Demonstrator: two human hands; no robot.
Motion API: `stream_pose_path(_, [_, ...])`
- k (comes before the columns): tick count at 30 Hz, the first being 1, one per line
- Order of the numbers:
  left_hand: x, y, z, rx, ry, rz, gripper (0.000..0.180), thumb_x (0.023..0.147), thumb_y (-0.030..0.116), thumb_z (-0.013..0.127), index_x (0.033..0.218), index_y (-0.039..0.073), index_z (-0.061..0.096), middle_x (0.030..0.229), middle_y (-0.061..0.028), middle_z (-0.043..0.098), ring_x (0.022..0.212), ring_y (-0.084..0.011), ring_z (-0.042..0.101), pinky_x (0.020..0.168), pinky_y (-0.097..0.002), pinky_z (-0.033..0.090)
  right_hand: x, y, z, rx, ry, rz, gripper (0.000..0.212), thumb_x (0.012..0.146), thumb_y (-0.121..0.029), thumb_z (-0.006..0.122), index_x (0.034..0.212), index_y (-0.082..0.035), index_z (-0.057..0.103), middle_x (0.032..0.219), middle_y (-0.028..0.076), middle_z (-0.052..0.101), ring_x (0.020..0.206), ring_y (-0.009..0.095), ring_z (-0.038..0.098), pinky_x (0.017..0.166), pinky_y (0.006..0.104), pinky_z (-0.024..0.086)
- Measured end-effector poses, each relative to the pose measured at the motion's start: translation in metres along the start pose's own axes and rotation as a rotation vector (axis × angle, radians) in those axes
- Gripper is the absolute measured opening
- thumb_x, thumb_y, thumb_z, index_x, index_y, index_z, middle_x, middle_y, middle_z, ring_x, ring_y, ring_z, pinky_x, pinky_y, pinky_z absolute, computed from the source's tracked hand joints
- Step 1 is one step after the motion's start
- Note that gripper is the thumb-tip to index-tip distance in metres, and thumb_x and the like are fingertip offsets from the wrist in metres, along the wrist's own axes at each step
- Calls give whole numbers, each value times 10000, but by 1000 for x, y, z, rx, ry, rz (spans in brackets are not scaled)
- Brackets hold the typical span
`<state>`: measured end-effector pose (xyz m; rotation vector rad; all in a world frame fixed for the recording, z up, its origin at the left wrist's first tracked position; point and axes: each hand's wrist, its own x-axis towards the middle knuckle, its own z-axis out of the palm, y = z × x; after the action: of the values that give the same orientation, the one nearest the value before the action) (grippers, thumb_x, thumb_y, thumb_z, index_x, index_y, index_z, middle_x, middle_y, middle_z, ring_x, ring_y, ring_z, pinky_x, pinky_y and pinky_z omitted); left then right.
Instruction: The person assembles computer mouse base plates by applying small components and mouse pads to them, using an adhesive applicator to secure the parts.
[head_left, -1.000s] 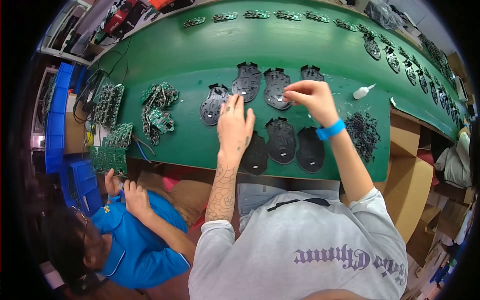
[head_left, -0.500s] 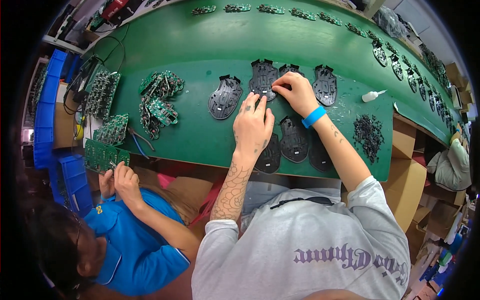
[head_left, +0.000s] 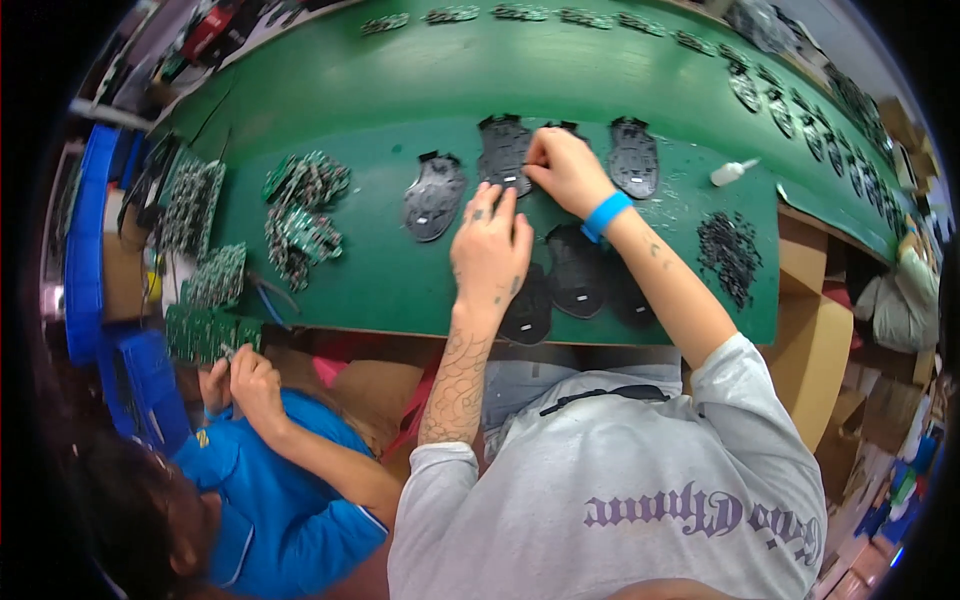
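Note:
A black plastic shell (head_left: 502, 145) lies at the far middle of the bench. My left hand (head_left: 490, 245) rests its outstretched fingers on the shell's near end. At the shell's right edge, my right hand (head_left: 572, 175) has thumb and forefinger pinched together; whatever they hold is too small or hidden to make out. Similar shells flank it, a left shell (head_left: 434, 195) and a right shell (head_left: 633, 160), with another partly covered behind my right hand. Nearer me lie more, including a shell (head_left: 577, 275) between my forearms.
A heap of small black parts (head_left: 728, 258) and a white dropper bottle (head_left: 733, 172) are at right. Bundled circuit boards (head_left: 305, 215) and pliers (head_left: 268, 298) lie left. A co-worker's hands (head_left: 250, 385) hold a green board. Boards and shells line a green belt beyond.
The view has shifted slightly, so bench items appear farther left. Both hands stay at the same shell, the right still pinching by its right edge.

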<state>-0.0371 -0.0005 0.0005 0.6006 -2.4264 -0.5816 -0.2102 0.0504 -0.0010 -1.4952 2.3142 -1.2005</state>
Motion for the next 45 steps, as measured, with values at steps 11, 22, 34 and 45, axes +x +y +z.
stream_pose_path(11, [-6,-5,-18,-116,-124,-29,340,939,109,554,1252,-15,601,1296,-208,549,1191,-359,541,1016,-415,423,-62,-20,-88,208,155,46,142,803,-156,729,861,-26,732,833,112,690,774,243,663,710,348,523])
stream_pose_path(22, [-45,-74,-66,137,33,-184,376,895,82,565,1266,34,602,1390,-173,512,1331,-359,430,1091,-451,333,-160,109,-187,-211,422,530,161,768,-157,762,876,-38,757,817,97,671,730,199,642,680,320,513])
stream_pose_path(34, [-60,-41,-54,55,63,-153,308,845,73,631,1150,79,675,1268,-124,564,1249,-333,491,1065,-436,384,-145,69,-176,341,480,329,112,916,-41,634,961,40,696,1009,98,714,933,166,676,821,244,513])
stream_pose_path(45, [-60,-51,-51,47,5,48,364,834,71,622,1195,90,658,1246,-116,583,1225,-329,523,1073,-494,384,-36,-73,6,447,-108,180,135,817,-90,719,919,-2,734,824,116,728,767,182,698,714,286,538])
